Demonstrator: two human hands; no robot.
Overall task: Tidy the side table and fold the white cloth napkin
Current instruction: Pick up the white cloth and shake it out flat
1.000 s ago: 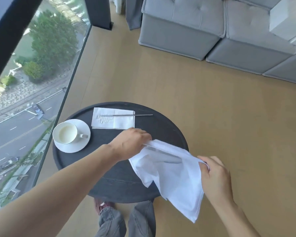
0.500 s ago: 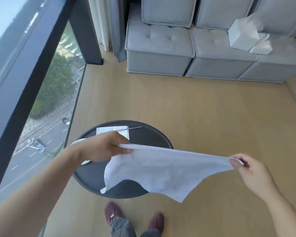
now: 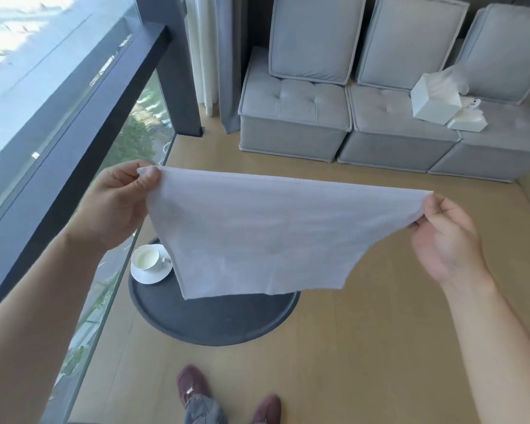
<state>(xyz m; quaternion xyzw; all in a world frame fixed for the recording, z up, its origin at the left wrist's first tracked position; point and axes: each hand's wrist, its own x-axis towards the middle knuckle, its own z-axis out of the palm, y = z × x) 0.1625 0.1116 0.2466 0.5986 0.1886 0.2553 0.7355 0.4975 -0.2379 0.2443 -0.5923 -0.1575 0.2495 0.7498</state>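
Observation:
The white cloth napkin (image 3: 257,237) hangs spread out in the air, stretched taut along its top edge. My left hand (image 3: 117,203) pinches its upper left corner and my right hand (image 3: 444,237) pinches its upper right corner. Below and behind it stands the round dark side table (image 3: 214,319). A white cup with a pale drink (image 3: 147,258) sits on a white saucer (image 3: 150,275) at the table's left edge. The napkin hides the far part of the tabletop, so the paper napkin and metal stick are out of sight.
A glass wall with a dark frame (image 3: 83,123) runs along the left. Grey sofa modules (image 3: 380,117) line the back, with white tissue boxes (image 3: 435,102) on them. Wooden floor (image 3: 380,347) surrounds the table. My dark red shoes (image 3: 193,384) are at the bottom.
Both hands have lifted the napkin from the table and pulled it apart until it hangs open and higher. My view has tilted up toward the sofa.

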